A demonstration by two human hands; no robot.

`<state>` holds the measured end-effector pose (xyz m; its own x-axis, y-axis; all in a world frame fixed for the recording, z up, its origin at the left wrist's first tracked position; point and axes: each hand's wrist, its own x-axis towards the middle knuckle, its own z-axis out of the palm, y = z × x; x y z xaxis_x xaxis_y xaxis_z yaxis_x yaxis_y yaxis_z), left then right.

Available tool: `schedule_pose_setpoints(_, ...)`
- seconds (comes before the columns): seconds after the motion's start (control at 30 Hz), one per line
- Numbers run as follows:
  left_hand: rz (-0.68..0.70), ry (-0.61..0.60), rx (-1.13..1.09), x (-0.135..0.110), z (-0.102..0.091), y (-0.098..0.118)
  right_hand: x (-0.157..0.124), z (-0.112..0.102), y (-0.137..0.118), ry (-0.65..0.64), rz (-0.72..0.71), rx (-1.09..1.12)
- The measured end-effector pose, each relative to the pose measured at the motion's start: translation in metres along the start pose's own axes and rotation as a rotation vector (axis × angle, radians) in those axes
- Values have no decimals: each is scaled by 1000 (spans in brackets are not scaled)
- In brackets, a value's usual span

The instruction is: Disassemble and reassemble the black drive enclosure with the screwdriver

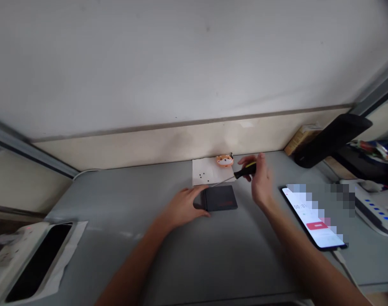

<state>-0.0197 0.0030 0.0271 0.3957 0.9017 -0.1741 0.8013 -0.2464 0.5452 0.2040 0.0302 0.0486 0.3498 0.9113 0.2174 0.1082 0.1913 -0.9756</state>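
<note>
A flat black rectangular case (222,199) lies on the grey table. My left hand (185,206) grips its left edge, the thumb at the near corner and the fingers at the far one. In my right hand (260,180) is a screwdriver (245,170) with a black and yellow handle, held at a slant. Its thin shaft points left to the far left corner of the case, close to my left fingertips. Whether the tip touches the case I cannot tell. Just behind lies a sheet of white paper (209,167) with several tiny dark pieces (203,173) on it.
An orange animal-faced case (225,160) sits on the paper's far edge. To the right are a lit phone (308,221) with a cable, a black cylinder (334,140), a book (300,138) and a white power strip (375,208). A dark phone (41,259) lies at left. Behind rises a wall (181,63).
</note>
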Motion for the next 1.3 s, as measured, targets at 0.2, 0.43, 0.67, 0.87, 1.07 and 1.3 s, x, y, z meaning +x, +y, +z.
schedule_pose_setpoints(0.2,-46,-24,15,3,2,2,-16,20,38,133,359,201)
schedule_pose_setpoints(0.43,-50,-13,-28,5,7,2,-23,20,36,-106,235,105)
schedule_pose_setpoints(0.67,-31,-33,-47,2,6,4,-31,20,30,-288,-2,-63)
schedule_pose_setpoints(0.87,-17,-46,-86,-1,8,4,-34,17,37,-340,-100,-53)
schedule_pose_setpoints(1.07,42,-53,14,-2,8,7,-40,13,28,-447,-227,-348)
schedule_pose_setpoints(1.3,136,-7,6,-1,7,1,-47,15,38,-531,-363,-686)
